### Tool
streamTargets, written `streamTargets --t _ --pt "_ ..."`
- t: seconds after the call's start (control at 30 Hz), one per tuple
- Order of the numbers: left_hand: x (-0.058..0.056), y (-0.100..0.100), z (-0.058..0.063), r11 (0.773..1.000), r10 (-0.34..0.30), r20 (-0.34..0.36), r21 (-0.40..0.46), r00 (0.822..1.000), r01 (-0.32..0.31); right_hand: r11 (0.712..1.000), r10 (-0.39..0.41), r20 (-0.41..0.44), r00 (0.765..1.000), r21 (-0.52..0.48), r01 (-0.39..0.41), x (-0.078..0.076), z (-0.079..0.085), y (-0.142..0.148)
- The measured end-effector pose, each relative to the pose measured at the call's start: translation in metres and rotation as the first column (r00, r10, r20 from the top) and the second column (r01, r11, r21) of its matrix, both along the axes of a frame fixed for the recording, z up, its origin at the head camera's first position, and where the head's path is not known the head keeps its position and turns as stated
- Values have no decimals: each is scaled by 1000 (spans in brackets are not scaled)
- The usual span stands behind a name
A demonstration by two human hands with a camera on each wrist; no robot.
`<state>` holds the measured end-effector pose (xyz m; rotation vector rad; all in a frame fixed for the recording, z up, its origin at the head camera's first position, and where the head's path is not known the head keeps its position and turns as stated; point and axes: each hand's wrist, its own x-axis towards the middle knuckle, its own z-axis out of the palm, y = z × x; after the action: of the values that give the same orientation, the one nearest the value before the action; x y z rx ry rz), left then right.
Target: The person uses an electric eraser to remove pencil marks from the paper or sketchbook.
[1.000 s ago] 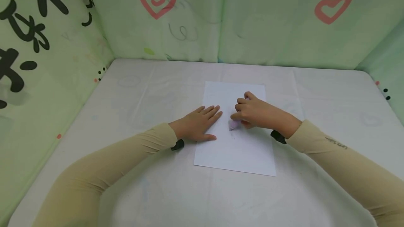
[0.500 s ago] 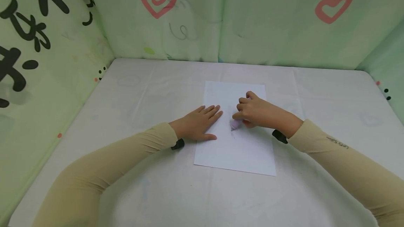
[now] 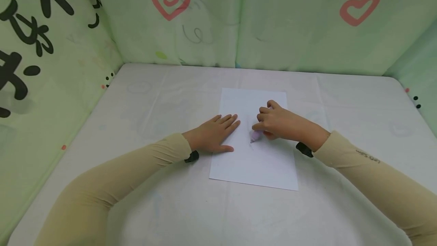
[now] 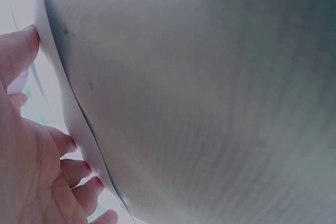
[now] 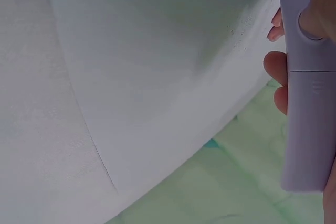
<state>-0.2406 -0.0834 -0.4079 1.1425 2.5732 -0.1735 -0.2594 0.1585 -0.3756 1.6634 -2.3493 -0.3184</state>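
Observation:
A sheet of white paper lies on the white table. My left hand rests flat on its left side, fingers spread; the left wrist view shows the palm from close by. My right hand grips a chunky lavender electric eraser, its narrow end tilted down to the middle of the sheet. In the right wrist view, the thumb lies in a recess on its side and fingers wrap behind it. Faint marks show just below the tip. Dark crumbs dot the paper nearby.
The white-covered table extends on all sides of the paper. Green printed curtains with red hearts and black characters enclose its back and sides. A dark wrist camera sits under my right wrist, another under the left.
My right hand has shifted slightly to the right across the sheet, carrying the electric eraser's tip with it. The left hand and the paper stay in place.

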Motion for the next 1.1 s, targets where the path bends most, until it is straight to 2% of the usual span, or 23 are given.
streamTargets --t 0.2,0.43,0.63,0.83,1.1 --pt "1 -1 0 1000 -10 -7 8 1000 10 1000 23 -21 1000 -19 -23 3 0 -3" --pt "1 -2 1 1000 -13 -8 16 1000 13 999 -18 31 999 34 17 6 5 -4" --pt "3 -3 2 1000 -13 -3 24 1000 13 1000 7 15 1000 27 -8 7 6 -8" --pt "3 -4 0 999 -20 -11 35 1000 20 998 -23 43 999 62 21 11 9 -10" --pt "4 -4 1 999 -22 -12 33 1000 22 1000 19 -28 999 21 -18 11 8 -8"
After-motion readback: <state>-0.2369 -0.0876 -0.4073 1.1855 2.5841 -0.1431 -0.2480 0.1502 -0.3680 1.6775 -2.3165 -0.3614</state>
